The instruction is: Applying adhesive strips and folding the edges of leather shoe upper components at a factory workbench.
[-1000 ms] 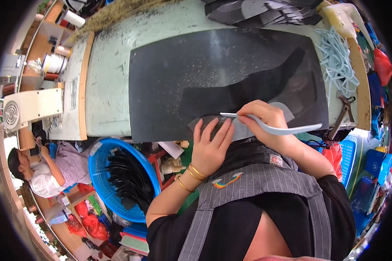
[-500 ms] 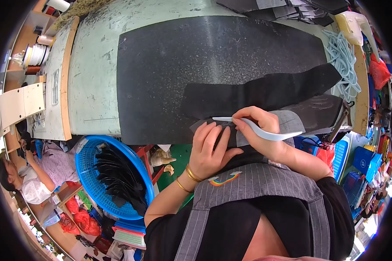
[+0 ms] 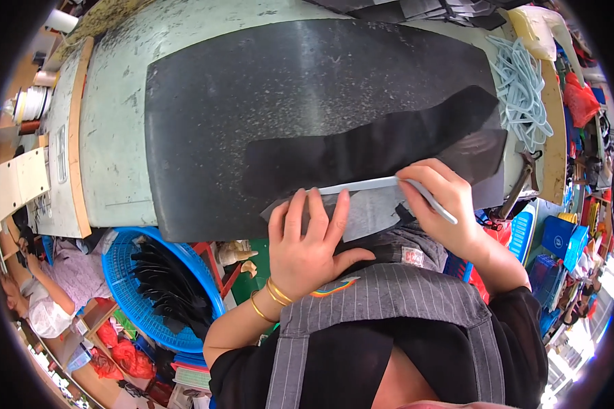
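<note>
My right hand (image 3: 447, 204) is closed around the handle of a slim, curved pale plastic tool (image 3: 361, 185). Its long straight front part lies along the lower edge of a black strip of sheet material (image 3: 348, 157). Spread flat, my left hand (image 3: 305, 238) rests with its fingertips at the tool's front end, over the near edge of the work. Under and nearer than the tool is a grey piece (image 3: 372, 210), partly hidden by both hands. Everything lies on a large dark board (image 3: 208, 123).
The board rests on a pale green table (image 3: 119, 163). Pale blue cords (image 3: 522, 88) are heaped at its right, above a hammer-like tool (image 3: 522, 178). A blue basket (image 3: 119, 300) of black pieces stands lower left. Another person (image 3: 48, 286) sits at far left.
The view has shifted, so the board appears farther left. My right hand has moved right, farther back on the tool. The left fingertips now lie at the tool's front end.
</note>
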The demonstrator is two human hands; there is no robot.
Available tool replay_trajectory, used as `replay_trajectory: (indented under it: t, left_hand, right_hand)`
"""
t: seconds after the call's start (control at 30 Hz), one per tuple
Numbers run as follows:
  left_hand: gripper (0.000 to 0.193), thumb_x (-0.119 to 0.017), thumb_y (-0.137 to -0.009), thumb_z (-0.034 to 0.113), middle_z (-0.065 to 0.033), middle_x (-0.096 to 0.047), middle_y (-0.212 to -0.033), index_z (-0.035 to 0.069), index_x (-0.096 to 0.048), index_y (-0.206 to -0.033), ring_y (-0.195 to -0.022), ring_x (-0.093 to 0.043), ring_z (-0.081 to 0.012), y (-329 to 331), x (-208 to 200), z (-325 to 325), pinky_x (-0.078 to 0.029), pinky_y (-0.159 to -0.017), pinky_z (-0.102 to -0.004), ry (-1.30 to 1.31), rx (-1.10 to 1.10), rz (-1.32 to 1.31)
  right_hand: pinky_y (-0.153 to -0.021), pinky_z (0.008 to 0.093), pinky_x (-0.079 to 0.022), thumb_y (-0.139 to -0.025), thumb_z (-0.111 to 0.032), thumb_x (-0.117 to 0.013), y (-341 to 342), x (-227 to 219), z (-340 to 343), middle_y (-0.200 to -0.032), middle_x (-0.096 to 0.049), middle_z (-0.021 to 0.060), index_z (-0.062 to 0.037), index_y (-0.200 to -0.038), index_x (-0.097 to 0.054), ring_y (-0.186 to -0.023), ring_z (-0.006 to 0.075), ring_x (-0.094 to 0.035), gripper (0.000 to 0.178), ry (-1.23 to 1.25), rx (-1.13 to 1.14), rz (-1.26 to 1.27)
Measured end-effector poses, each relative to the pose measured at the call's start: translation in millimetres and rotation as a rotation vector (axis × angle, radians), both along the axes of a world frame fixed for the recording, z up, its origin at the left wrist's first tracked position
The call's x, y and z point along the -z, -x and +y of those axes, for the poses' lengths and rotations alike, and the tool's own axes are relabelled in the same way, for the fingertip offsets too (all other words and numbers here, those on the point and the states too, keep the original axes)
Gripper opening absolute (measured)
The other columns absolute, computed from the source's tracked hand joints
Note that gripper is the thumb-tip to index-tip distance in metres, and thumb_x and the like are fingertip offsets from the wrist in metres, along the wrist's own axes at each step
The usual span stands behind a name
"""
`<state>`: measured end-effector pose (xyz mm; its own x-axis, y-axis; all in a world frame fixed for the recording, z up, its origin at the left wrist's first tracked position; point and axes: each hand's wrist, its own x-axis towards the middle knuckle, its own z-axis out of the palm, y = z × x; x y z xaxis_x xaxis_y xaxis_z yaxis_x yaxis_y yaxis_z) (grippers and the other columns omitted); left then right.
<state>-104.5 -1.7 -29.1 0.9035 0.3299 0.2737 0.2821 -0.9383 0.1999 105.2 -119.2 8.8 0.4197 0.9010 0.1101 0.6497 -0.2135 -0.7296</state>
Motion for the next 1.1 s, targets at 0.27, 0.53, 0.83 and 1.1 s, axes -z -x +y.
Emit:
replay_trajectory:
  t: [0.27,0.53,0.83,1.1]
  left_hand:
    - [0.066,-0.054,-0.092,0.063,-0.0093,-0.063,-0.128,0.004,-0.068,-0.119,-0.118,-0.055,-0.0233,-50,-18,-24,-0.035,-0.097,-0.0407,-0.358,0.106,0.041]
    - [0.084,-0.065,-0.076,0.067,-0.0127,-0.068,-0.12,0.001,-0.065,-0.128,-0.105,-0.063,-0.025,-67,-36,-18,-0.045,-0.097,-0.0442,-0.094,0.243,0.206]
    - [0.079,-0.07,-0.069,0.061,-0.0143,-0.062,-0.123,-0.004,-0.067,-0.114,-0.112,-0.057,-0.0295,-110,-43,-56,-0.044,-0.099,-0.0439,-0.088,0.135,0.2]
    - [0.085,-0.075,-0.064,0.056,-0.0173,-0.061,-0.132,-0.004,-0.062,-0.121,-0.113,-0.06,-0.0283,-110,-36,-61,-0.048,-0.098,-0.0392,-0.034,0.151,0.225]
  right_hand:
    - [-0.068,0.0449,-0.055,-0.088,-0.007,-0.069,-7,8,1,-0.093,-0.065,0.0163,-0.0033,-0.098,-0.067,-0.081,0.0383,-0.067,0.01,0.123,0.015,-0.033]
    - [-0.065,0.0299,-0.057,-0.086,0.002,-0.072,-48,10,-39,-0.097,-0.069,0.012,-0.0003,-0.101,-0.069,-0.076,0.0221,-0.072,0.015,-0.066,0.115,0.022]
    - [-0.063,0.032,-0.056,-0.087,-0.004,-0.071,-58,22,-25,-0.09,-0.066,0.0122,-0.0017,-0.099,-0.065,-0.07,0.023,-0.069,0.014,-0.005,0.198,0.169]
    - [-0.056,0.0241,-0.049,-0.085,0.0,-0.074,-75,32,-44,-0.084,-0.065,0.0063,-0.0021,-0.095,-0.068,-0.063,0.012,-0.062,0.013,-0.13,0.251,0.08]
